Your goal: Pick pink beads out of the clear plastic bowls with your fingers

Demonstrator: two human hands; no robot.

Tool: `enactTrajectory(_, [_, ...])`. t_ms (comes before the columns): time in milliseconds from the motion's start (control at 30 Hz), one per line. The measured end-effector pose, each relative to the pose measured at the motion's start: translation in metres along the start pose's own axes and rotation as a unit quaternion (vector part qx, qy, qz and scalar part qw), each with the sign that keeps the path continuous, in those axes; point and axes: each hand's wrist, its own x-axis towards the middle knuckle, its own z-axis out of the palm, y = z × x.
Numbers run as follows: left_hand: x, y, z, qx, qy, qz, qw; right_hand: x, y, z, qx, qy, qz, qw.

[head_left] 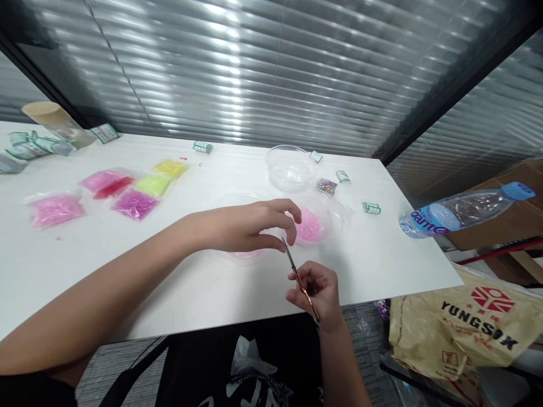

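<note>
Centre frame, fingers of your right hand (323, 287) grip copper-handled metal scissors (302, 284); your left hand (257, 225) curls near the tips, hold unclear; slipping could nick its thumb.

Your left hand (265, 223) covers part of the clear bowl (244, 260) below it. Your right hand (323, 289) hides part of the scissors (302, 285). Far left of this grip, the view's edge cuts one packet (9, 164).

Open table (392, 260) right of the right hand (318, 288)
A bowl (333, 223) blocks the way ahead, a bottle (466, 209) the right edge.
</note>
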Motion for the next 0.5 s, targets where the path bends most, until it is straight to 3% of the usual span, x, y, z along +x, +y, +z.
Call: enactTrajectory(500, [0.0037, -0.0013, 0.0062, -0.006, -0.015, 0.024, 1.000, -0.0009, -0.0005, -0.0009, -0.002, -0.007, 0.004, 1.000])
